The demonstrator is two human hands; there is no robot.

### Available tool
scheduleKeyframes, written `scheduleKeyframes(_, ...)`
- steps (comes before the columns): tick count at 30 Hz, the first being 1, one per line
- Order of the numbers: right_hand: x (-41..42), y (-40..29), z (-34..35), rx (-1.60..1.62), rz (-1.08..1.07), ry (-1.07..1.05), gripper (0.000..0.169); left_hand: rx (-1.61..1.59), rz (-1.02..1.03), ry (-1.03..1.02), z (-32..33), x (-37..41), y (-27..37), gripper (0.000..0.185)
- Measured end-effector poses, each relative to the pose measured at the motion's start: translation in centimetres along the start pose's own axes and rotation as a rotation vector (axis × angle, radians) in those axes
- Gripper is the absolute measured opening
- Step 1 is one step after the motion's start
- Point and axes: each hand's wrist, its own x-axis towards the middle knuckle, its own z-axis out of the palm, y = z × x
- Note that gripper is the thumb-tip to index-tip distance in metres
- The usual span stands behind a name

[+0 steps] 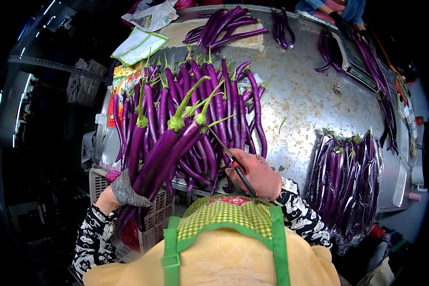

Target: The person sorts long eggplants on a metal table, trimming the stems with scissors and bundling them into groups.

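My left hand (128, 191), in a grey knitted glove, grips several long purple eggplants (157, 157) by their lower parts; their green stems point up and away from me. In a pinkish glove, my right hand (255, 173) is closed around the black and red handle of a bladed tool, perhaps a knife or scissors (240, 171). Its thin blade points up and left, close to the green stems of the held bunch. Behind both hands lies a wide pile of eggplants (203, 93), stems mostly pointing away, on the metal table (293, 96).
Plastic-wrapped eggplants (343, 178) lie at the table's right. More eggplants (225, 28) rest at the far side. A co-worker's gloved hands (343, 25) hold eggplants over a scale (361, 75) at the far right. A plastic crate (155, 214) stands below my left hand.
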Motion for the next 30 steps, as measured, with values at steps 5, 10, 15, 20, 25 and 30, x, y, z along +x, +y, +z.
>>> scheduleKeyframes(5, -1.0, 2.2, 1.7, 0.016, 0.000, 0.021, 0.033, -0.003, -0.040, -0.028, 0.4, 0.1, 1.1, 0.098)
scheduleKeyframes(10, -1.7, 1.7, -0.9, -0.032, 0.203, -0.066, 0.035, 0.096, -0.024, -0.036, -0.2, -0.2, 1.4, 0.097)
scheduleKeyframes(15, -0.2, 3.7, -2.0, -0.207, -0.184, 0.017, 0.041, 0.298, 0.013, -0.029, -0.7, -0.3, 0.7, 0.092)
scheduleKeyframes(20, 1.1, 2.9, -2.2, -0.156, -0.177, -0.103, 0.026, 0.507, 0.017, -0.062, -0.5, -0.4, 1.1, 0.091)
scheduleKeyframes(25, -0.3, 2.9, -0.9, -0.105, 0.064, -0.120, 0.017, 0.398, 0.100, -0.022, -0.1, 0.0, 1.3, 0.087)
scheduleKeyframes(30, -2.6, 3.0, -0.1, -0.207, 0.084, -0.044, 0.026, 0.398, 0.029, -0.023, -0.6, 0.3, 1.0, 0.089)
